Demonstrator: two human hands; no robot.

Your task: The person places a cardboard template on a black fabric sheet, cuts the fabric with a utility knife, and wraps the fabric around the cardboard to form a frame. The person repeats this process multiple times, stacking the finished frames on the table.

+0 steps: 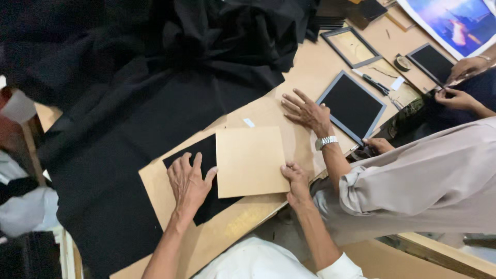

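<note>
Head view: nearest the camera, the left hand point(189, 182) is laid flat with fingers spread on a black cloth piece point(199, 157), which lies on a large brown board point(170, 217) on the tabletop point(315, 64). The right hand point(295, 178) is pressed with curled fingers against the lower right corner of a square tan card point(250, 161), which is set over the black piece and covers its right part. Just beyond the card, a co-worker's hand point(306, 111) (a metal watch is worn on its wrist) is spread flat on the board, beside a grey-framed black panel point(352, 106). The co-worker's grey sleeve point(413, 175) blocks the tabletop's right edge. A heap of black fabric point(155, 67) covers the far left. Farther off, a second framed panel point(433, 63), an empty frame point(352, 47) and a tape roll point(402, 62) are seen, with another person's hands point(462, 82) at the edge.
</note>
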